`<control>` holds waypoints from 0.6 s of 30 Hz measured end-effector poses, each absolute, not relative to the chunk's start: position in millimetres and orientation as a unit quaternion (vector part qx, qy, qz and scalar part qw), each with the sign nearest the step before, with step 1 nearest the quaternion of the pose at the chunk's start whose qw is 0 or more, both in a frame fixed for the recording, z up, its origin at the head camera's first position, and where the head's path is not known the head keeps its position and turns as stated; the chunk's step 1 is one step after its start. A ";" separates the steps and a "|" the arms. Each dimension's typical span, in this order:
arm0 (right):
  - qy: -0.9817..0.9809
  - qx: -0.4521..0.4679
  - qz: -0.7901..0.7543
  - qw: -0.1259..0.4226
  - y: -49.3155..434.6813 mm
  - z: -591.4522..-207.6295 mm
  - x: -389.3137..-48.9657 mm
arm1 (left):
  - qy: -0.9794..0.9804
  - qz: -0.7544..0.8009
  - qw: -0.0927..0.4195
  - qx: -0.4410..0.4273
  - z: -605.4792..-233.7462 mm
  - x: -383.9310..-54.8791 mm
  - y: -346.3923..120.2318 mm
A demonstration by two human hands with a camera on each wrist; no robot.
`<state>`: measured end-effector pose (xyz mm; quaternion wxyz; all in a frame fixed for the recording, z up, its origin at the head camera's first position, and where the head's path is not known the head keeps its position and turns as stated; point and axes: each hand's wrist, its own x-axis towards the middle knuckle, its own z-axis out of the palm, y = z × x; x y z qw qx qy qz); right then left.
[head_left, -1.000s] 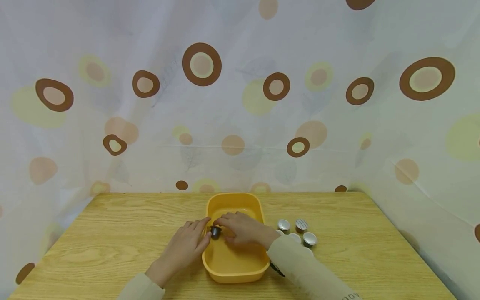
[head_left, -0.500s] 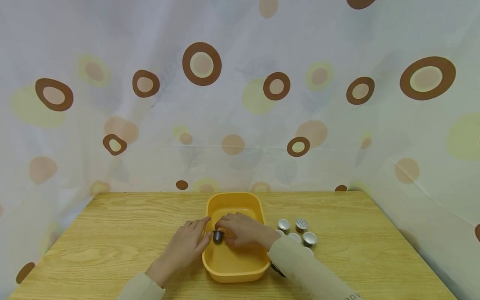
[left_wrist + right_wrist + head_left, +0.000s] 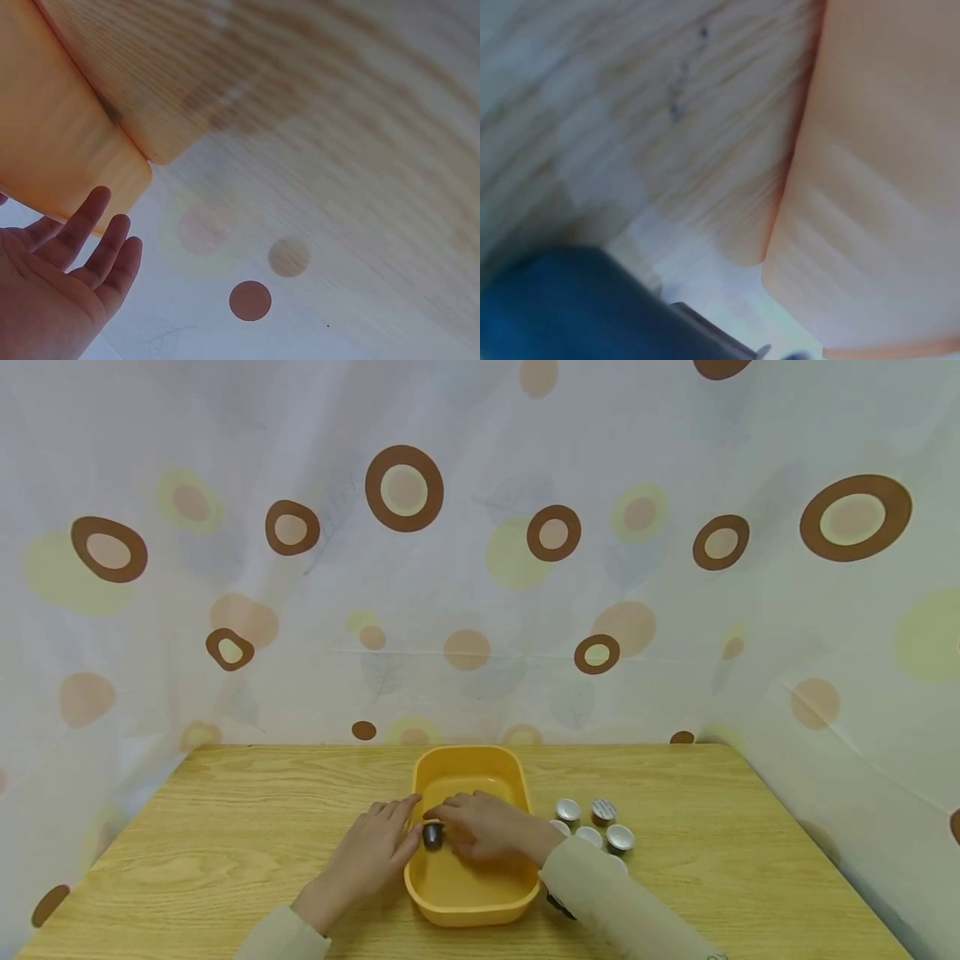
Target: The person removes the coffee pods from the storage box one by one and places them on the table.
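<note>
A dark coffee capsule (image 3: 432,836) is near the left wall inside the yellow plastic basin (image 3: 472,911). My right hand (image 3: 486,823) reaches into the basin over its right side. Its bent index finger lies across the capsule's top end and seems to pinch it; the thumb's contact is hidden. My left hand (image 3: 371,843) rests against the basin's left rim, fingers stretched out, thumb tip close to the capsule. In the left wrist view, spread fingers of the left hand (image 3: 64,285) stand beside the basin wall (image 3: 60,135). The right wrist view shows none of the right hand.
Right of the basin, several coffee capsules (image 3: 620,837) with pale lids stand on the wooden table (image 3: 712,860), partly behind the right forearm. A black object (image 3: 559,906) shows under the right wrist. A blurred dark blue shape (image 3: 577,307) fills the right wrist view's lower left.
The dark capsule has shifted slightly toward the person and changed its tilt under the right fingers. The right hand has dipped a little. My left hand has stayed at the rim.
</note>
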<state>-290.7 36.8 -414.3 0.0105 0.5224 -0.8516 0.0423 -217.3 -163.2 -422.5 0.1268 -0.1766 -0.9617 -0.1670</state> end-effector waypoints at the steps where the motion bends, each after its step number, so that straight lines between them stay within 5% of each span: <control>1: -0.850 0.525 0.042 0.011 36.7 -414.2 -290.6 | -0.962 -0.167 0.127 -0.177 -422.5 -217.3 -163.2; 18: -0.852 0.521 0.044 -0.008 34.4 -414.3 -285.8 | -0.964 -0.178 0.109 -0.162 -424.0 -217.3 -162.0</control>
